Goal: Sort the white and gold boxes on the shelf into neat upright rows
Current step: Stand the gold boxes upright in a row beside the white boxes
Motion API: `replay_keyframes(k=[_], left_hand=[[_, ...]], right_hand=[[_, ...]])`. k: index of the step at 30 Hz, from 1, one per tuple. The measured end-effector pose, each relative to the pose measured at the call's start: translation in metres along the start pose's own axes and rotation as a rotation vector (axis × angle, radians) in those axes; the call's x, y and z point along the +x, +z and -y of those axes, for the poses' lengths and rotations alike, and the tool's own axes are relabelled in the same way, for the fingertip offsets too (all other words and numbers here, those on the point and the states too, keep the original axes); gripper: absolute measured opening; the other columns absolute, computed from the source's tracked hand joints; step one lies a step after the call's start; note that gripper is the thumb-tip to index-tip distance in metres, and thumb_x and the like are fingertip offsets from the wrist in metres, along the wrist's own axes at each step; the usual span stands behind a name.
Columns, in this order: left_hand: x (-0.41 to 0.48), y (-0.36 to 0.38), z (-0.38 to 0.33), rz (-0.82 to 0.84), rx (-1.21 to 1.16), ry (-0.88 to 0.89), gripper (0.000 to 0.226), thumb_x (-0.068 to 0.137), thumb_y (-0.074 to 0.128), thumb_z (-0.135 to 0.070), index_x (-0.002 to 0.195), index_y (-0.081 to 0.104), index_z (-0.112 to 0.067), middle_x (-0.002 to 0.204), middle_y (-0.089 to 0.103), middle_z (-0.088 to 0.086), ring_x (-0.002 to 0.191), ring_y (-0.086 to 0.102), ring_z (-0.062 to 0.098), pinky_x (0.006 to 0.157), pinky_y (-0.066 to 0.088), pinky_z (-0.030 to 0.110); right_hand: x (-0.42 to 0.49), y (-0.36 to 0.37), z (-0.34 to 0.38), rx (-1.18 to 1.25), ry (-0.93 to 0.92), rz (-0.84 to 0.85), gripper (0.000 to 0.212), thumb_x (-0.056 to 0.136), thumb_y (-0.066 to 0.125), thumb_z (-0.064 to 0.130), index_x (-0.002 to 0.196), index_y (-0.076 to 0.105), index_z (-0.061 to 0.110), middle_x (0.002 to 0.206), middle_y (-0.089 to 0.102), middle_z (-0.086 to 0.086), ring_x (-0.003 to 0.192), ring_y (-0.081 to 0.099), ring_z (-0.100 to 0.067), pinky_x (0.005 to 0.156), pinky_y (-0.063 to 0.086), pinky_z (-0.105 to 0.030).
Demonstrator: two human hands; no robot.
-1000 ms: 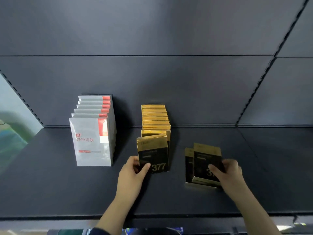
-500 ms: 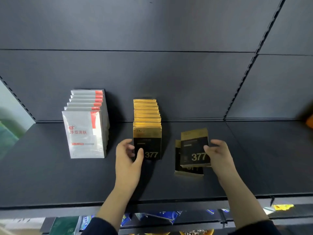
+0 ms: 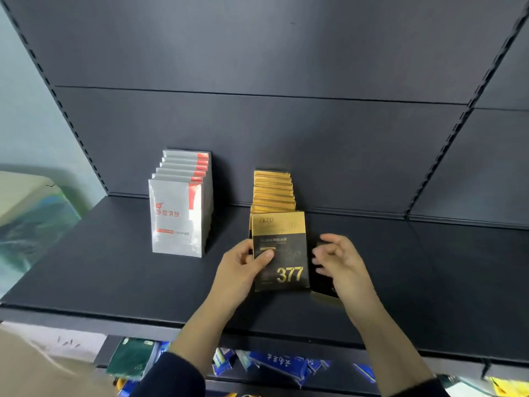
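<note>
A row of white boxes (image 3: 179,219) with red corners stands upright at the shelf's left. To its right stands a row of gold boxes (image 3: 273,190), seen mostly as gold top edges. At its front is a black and gold box marked 377 (image 3: 282,253), upright and facing me. My left hand (image 3: 240,273) grips its left edge, thumb on the face. My right hand (image 3: 342,266) hovers just off its right edge, fingers apart and empty. Another gold box (image 3: 325,285) lies flat under that hand, mostly hidden.
The dark grey shelf (image 3: 114,267) runs wide on both sides, backed by a dark panel with slotted uprights (image 3: 446,147). Below the front edge, a lower shelf holds blue and green packets (image 3: 274,362). A pale carton (image 3: 25,196) sits off the left end.
My right hand carried a 377 box leftward to the front of the gold row and let it go. My left hand now holds that box. One box remains lying flat.
</note>
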State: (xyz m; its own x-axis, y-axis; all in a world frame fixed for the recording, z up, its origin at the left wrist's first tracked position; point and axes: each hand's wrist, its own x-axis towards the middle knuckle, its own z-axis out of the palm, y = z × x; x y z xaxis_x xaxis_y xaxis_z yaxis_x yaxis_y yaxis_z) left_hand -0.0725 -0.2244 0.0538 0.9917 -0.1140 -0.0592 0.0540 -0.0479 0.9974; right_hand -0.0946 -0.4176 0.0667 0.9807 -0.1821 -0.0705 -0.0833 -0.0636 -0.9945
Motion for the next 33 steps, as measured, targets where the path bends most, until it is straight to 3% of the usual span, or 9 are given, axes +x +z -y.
replay_keyframes(k=[5,7,10,17,20,23,26,29,33], left_hand=[[0.012,-0.013,0.032,-0.063,0.218,-0.048,0.016,0.089,0.066,-0.027,0.105,0.066,-0.026,0.097,0.076,-0.007,0.091,0.071,0.006,0.089,0.055,0.031],[0.016,-0.014,0.043,-0.178,0.251,-0.073,0.018,0.085,0.071,-0.031,0.098,0.062,-0.024,0.097,0.072,-0.003,0.091,0.068,0.01,0.085,0.055,0.031],[0.024,-0.015,0.05,-0.292,0.258,-0.069,0.036,0.077,0.078,-0.037,0.097,0.053,-0.02,0.099,0.063,0.003,0.092,0.064,0.015,0.077,0.052,0.027],[0.03,-0.008,0.044,-0.315,0.324,-0.021,0.057,0.077,0.079,-0.035,0.122,0.047,-0.02,0.111,0.053,-0.002,0.101,0.056,0.011,0.077,0.043,0.016],[0.006,0.004,0.035,-0.412,0.363,0.334,0.038,0.08,0.072,-0.02,0.111,0.049,-0.023,0.097,0.048,-0.009,0.087,0.051,0.005,0.074,0.039,0.012],[-0.012,0.033,0.027,-0.064,0.397,0.482,0.019,0.085,0.057,-0.018,0.104,0.057,-0.02,0.091,0.054,-0.007,0.081,0.053,0.002,0.072,0.039,0.009],[-0.011,0.07,0.03,0.228,0.495,0.254,0.029,0.096,0.053,-0.024,0.124,0.054,-0.019,0.118,0.056,-0.004,0.105,0.053,0.001,0.091,0.044,0.017],[-0.006,0.094,0.04,0.287,0.569,0.063,0.052,0.099,0.046,-0.036,0.145,0.035,-0.015,0.149,0.037,0.004,0.139,0.031,0.018,0.114,0.026,0.028],[-0.003,0.103,0.042,0.237,0.366,0.011,0.056,0.094,0.057,-0.025,0.143,0.031,-0.024,0.138,0.045,-0.003,0.129,0.045,0.012,0.109,0.037,0.028]], right_hand=[[0.011,-0.023,-0.015,-0.218,0.099,-0.191,0.024,0.093,0.056,0.014,0.116,0.05,0.02,0.099,0.06,0.001,0.07,0.056,-0.014,0.054,0.046,-0.02],[0.016,-0.032,-0.025,-0.379,0.17,-0.217,0.031,0.09,0.06,0.023,0.119,0.048,0.02,0.117,0.054,-0.006,0.09,0.059,-0.024,0.07,0.052,-0.033],[0.018,-0.038,-0.035,-0.584,0.307,-0.216,0.057,0.085,0.065,0.037,0.133,0.042,0.016,0.134,0.04,-0.013,0.122,0.041,-0.034,0.1,0.042,-0.048],[0.02,-0.034,-0.036,-0.645,0.375,-0.165,0.078,0.085,0.064,0.046,0.144,0.025,0.013,0.145,0.032,-0.015,0.134,0.028,-0.036,0.108,0.031,-0.051],[0.02,-0.034,-0.037,-0.595,0.371,-0.165,0.074,0.088,0.06,0.043,0.145,0.024,0.013,0.146,0.033,-0.013,0.134,0.026,-0.035,0.109,0.029,-0.051],[0.019,-0.036,-0.04,-0.52,0.353,-0.191,0.071,0.09,0.057,0.04,0.146,0.023,0.013,0.148,0.034,-0.011,0.136,0.025,-0.034,0.109,0.028,-0.049],[0.016,-0.039,-0.041,-0.39,0.35,-0.203,0.069,0.091,0.055,0.039,0.147,0.023,0.016,0.148,0.038,-0.009,0.138,0.026,-0.032,0.11,0.029,-0.047],[0.01,-0.042,-0.042,-0.232,0.323,-0.165,0.067,0.095,0.052,0.035,0.15,0.02,0.017,0.141,0.046,-0.008,0.13,0.041,-0.027,0.104,0.034,-0.037],[0.001,-0.044,-0.04,-0.061,0.248,-0.232,0.049,0.094,0.056,0.017,0.14,0.038,0.013,0.107,0.055,0.0,0.091,0.054,-0.012,0.08,0.043,-0.029]])
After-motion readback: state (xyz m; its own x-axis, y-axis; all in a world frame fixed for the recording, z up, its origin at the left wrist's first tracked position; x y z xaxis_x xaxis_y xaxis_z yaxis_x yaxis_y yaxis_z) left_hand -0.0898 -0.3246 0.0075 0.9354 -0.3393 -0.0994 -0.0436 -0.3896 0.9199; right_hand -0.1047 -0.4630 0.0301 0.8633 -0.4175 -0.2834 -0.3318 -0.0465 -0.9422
